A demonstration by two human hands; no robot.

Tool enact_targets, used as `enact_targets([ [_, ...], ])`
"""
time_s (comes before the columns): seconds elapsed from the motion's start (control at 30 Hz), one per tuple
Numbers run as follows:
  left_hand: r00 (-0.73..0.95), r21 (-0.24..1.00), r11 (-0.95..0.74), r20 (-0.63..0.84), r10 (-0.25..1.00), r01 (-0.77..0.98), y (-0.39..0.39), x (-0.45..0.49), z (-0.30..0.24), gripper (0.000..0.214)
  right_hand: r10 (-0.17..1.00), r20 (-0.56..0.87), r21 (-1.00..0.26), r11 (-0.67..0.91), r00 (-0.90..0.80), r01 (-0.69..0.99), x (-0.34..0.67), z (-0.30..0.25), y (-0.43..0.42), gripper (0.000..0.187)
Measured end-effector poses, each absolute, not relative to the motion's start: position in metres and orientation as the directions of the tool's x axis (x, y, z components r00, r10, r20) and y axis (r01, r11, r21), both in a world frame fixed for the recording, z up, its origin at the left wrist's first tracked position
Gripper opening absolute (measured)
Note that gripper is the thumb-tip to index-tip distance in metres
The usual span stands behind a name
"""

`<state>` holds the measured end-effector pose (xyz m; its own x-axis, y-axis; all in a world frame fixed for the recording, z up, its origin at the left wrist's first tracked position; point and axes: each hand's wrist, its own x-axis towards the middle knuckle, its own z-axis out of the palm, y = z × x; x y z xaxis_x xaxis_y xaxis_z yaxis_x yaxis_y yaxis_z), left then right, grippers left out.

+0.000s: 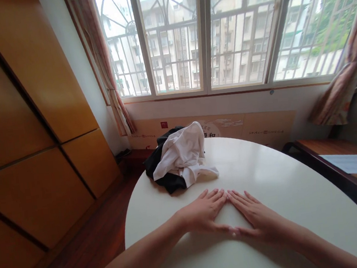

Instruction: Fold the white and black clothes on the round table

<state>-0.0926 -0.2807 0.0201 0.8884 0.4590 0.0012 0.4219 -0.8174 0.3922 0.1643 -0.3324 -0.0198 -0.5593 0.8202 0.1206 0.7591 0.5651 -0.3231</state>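
My left hand (202, 213) lies flat on a round white table (252, 160), palm down with its fingers stretched out. My right hand (255, 217) rests flat on the same tabletop, angled toward the left one. The tips of the forefingers and of the thumbs meet or nearly meet, framing a small patch of table. Neither hand holds anything. Just beyond my left hand sits a crumpled heap of cloth: a white garment (182, 150) on top of a black one (173, 182). Folds hide what kind of clothes they are.
Tall wooden cabinets (20, 186) stand at the left above a dark red wood floor (93, 234). A barred window (174, 44) with curtains (106, 65) spans the far wall. To the right, a brown wooden desk (321, 145) bears paper sheets (356, 163).
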Motion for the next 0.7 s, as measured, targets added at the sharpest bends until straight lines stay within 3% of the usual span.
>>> enact_targets([
  [0.1, 0.832, 0.407, -0.795, 0.132, 0.539, 0.45, -0.284, -0.088, 0.025, 0.072, 0.825, 0.385, -0.381, 0.551, -0.414, 0.743, 0.165, -0.011, -0.335, 0.046],
  [0.17, 0.768, 0.425, -0.767, 0.218, 0.602, 0.481, -0.287, -0.085, 0.029, 0.045, 0.811, 0.511, -0.428, 0.527, -0.284, 0.734, 0.166, -0.003, -0.338, 0.032],
  [0.27, 0.723, 0.429, -0.755, 0.278, 0.633, 0.497, -0.287, -0.083, 0.032, 0.021, 0.803, 0.548, -0.469, 0.526, -0.232, 0.709, 0.166, 0.005, -0.34, 0.033],
  [0.37, 0.685, 0.386, -0.76, 0.342, 0.644, 0.522, -0.276, -0.084, 0.034, 0.012, 0.801, 0.535, -0.443, 0.536, -0.268, 0.719, 0.167, 0.003, -0.34, 0.039],
  [0.57, 0.371, 0.276, -0.614, 0.594, 0.714, 0.74, -0.206, -0.104, 0.057, 0.022, 0.8, 0.486, -0.393, 0.56, -0.353, 0.729, 0.167, -0.003, -0.337, 0.048],
  [0.7, 0.247, 0.353, -0.491, 0.551, 0.797, 0.796, -0.161, -0.118, 0.064, 0.015, 0.821, 0.455, -0.39, 0.532, -0.345, 0.752, 0.169, -0.004, -0.336, 0.049],
])
